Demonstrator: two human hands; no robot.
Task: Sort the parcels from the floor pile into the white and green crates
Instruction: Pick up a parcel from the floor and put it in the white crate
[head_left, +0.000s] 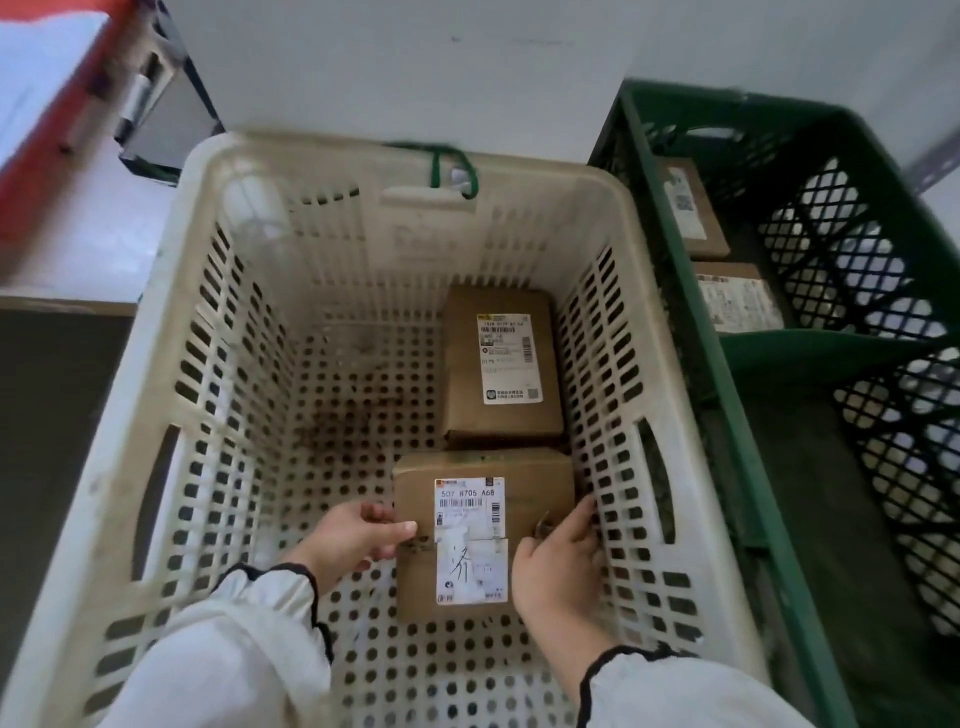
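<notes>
Both my hands reach down into the white crate (171, 332). Between them is a brown cardboard parcel (540, 483) with a white shipping label, low at the crate's right side near the bottom. My left hand (353, 538) grips its left edge, thumb on top. My right hand (561, 561) holds its right edge, fingers curled down between the parcel and the crate wall. A second brown labelled parcel (501, 415) lies on the crate floor just beyond it, against the right wall. The green crate (737, 415) stands to the right and holds two brown parcels (693, 213) (737, 301).
A white wall runs behind both crates. At the far left a red-edged, white-topped thing (57, 104) and a metal-hinged panel (156, 114) stand beside the white crate. A green cord (441, 161) hangs over the white crate's far rim. Dark floor (47, 415) lies at left.
</notes>
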